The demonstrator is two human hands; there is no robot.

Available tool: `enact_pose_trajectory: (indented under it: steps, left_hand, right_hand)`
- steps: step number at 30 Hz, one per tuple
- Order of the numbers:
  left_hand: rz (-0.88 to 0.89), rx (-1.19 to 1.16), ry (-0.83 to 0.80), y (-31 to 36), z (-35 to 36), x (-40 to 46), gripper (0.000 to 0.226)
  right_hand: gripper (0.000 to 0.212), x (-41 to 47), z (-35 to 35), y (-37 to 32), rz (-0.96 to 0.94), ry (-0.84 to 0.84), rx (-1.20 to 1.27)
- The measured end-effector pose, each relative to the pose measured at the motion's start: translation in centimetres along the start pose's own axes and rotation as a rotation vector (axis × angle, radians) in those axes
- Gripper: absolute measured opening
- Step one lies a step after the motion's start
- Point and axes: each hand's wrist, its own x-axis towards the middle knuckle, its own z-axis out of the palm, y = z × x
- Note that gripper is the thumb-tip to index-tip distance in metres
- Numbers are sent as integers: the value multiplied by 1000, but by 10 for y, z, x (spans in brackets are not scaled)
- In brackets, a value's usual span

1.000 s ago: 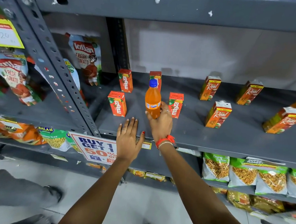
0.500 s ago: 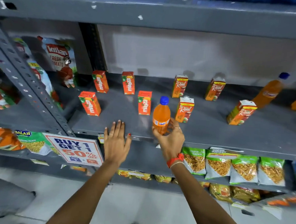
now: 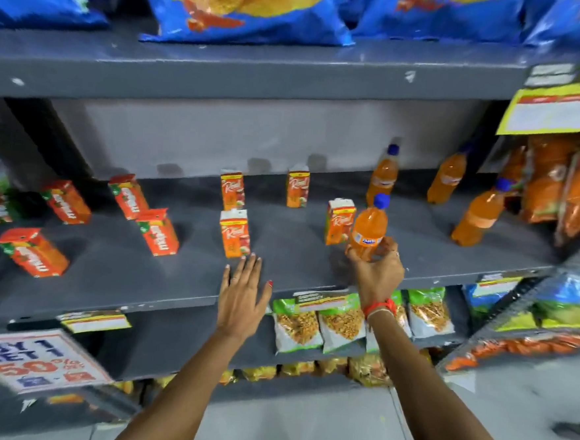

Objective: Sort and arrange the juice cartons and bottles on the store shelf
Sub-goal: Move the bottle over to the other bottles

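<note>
My right hand (image 3: 379,272) grips the base of an orange Fanta bottle (image 3: 369,230) with a blue cap, tilted slightly, just right of a Real carton (image 3: 339,221). My left hand (image 3: 244,290) rests flat, fingers spread, on the front of the grey shelf (image 3: 123,277), just below another Real carton (image 3: 234,233). Two more Real cartons (image 3: 232,190) stand further back. Several red Maaza cartons (image 3: 157,232) are scattered at the left. Three more orange bottles (image 3: 383,173) stand at the right rear of the shelf.
Blue snack bags (image 3: 245,7) lie on the shelf above. Green and white snack packs (image 3: 319,320) fill the shelf below. Orange packets (image 3: 565,184) hang at the right beside a yellow price tag (image 3: 554,106). A promotion sign (image 3: 31,360) hangs at the lower left.
My right hand has carried the orange bottle rightward along the shelf, from among the Maaza cartons past the Real cartons. My left hand slid right along the shelf front. The view turned right.
</note>
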Motion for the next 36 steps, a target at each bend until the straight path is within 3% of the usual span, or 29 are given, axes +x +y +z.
enact_pose_trajectory:
  steps: [9, 23, 27, 29, 30, 32, 36]
  left_hand:
    - [-67, 91, 44, 8, 12, 2, 58]
    - [-113, 61, 129, 17, 17, 2, 57]
    - [-109, 60, 132, 17, 16, 1, 56]
    - [-113, 48, 138, 17, 16, 1, 56]
    - [-116, 43, 140, 17, 16, 0, 56]
    - [-112, 47, 134, 16, 15, 0, 56]
    - [-112, 38, 116, 14, 15, 1, 55]
  right_hand:
    - [57, 93, -41, 21, -23, -115, -66]
    - [63, 111, -42, 42, -42, -216, 10]
    - [77, 95, -37, 38, -107, 0, -18]
    - [70, 77, -32, 31, -184, 76, 59]
    - [63, 69, -26, 28, -257, 37, 100]
    - [53, 65, -13, 19, -354, -198, 172]
    - [73, 80, 11, 3, -100, -773, 223]
